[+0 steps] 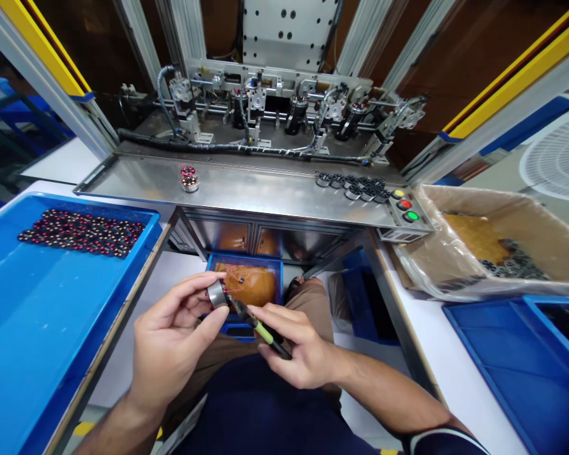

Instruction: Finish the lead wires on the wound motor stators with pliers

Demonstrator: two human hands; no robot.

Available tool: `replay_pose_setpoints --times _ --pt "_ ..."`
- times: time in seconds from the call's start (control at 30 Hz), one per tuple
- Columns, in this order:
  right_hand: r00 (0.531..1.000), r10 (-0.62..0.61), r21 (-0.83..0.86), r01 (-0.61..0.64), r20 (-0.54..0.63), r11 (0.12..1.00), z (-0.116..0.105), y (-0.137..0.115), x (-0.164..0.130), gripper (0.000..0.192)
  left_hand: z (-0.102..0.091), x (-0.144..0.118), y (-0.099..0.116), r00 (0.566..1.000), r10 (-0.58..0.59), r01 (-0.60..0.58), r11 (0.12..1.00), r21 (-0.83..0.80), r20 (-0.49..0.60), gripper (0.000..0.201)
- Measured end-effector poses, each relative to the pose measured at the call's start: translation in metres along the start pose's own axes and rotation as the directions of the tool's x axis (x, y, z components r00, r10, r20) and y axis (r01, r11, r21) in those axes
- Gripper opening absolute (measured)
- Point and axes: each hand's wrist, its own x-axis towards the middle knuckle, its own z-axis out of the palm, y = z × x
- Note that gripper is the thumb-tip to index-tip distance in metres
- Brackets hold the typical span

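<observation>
Steel fills the far side of the scene: a brushed metal shelf (246,189) runs across beyond both hands, with a rack of clamps, cables and small cylinders mounted behind it. And down in front, over the person's lap, we've got the action. The left hand (171,341) is closed round a small silver motor part (217,294), thumb and fingertips pinching it, reddish winding just showing at its edge. The right hand (294,351) is wrapped tight on a slim cutter with a green and black handle (260,330), its tip meeting the motor part right between the two hands.

Just beyond the fingers, lower down under the shelf, sits a small blue bin (244,260) holding an orange-brown bag. Out past the left hand lies a big blue tray (38,303), and at its far end a neat cluster of dark red-wound parts (80,232). Straight ahead of the left hand, on the shelf, one lone wound part (188,179) stands by itself. Ahead of the right hand, a row of dark ring-shaped parts (351,184) lines the shelf, next to three buttons, yellow, red, green (404,205). Further out beyond the right hand, a cardboard box lined with plastic (497,240) holds more dark pieces, and another blue tray (516,360) sits nearer the right forearm.
</observation>
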Motion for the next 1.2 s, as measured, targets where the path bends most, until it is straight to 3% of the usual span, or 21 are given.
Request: replay_pose_setpoints --times 0.23,0.43,0.83,1.07,1.2 --pt "1.000 0.013 0.052 -0.014 0.027 0.999 -0.0005 -0.0017 0.0024 0.069 -0.0023 -0.0002 -0.0060 0.997 0.076 -0.076 0.992 -0.099 0.001 0.025" --pt "0.999 -0.015 0.078 0.013 0.035 0.997 0.0022 0.0001 0.0042 0.074 0.0000 -0.0033 -0.0059 0.995 0.099 -0.101 0.993 -0.064 -0.033 0.021" --pt "0.999 -0.053 0.062 0.053 -0.003 0.997 0.0017 0.0026 0.0055 0.073 -0.0005 -0.0017 -0.0034 0.980 0.197 -0.198 0.979 0.036 0.038 0.027" --pt "0.999 0.038 -0.011 -0.038 0.005 0.999 -0.0024 0.0059 0.0003 0.072 -0.0025 -0.0009 -0.0053 0.959 0.278 -0.281 0.956 0.080 0.053 0.029" --pt "0.999 0.032 0.029 -0.033 0.014 0.999 -0.0021 0.0036 0.0045 0.077 -0.0040 -0.0022 -0.0070 0.949 0.309 -0.314 0.945 0.094 0.067 0.032"
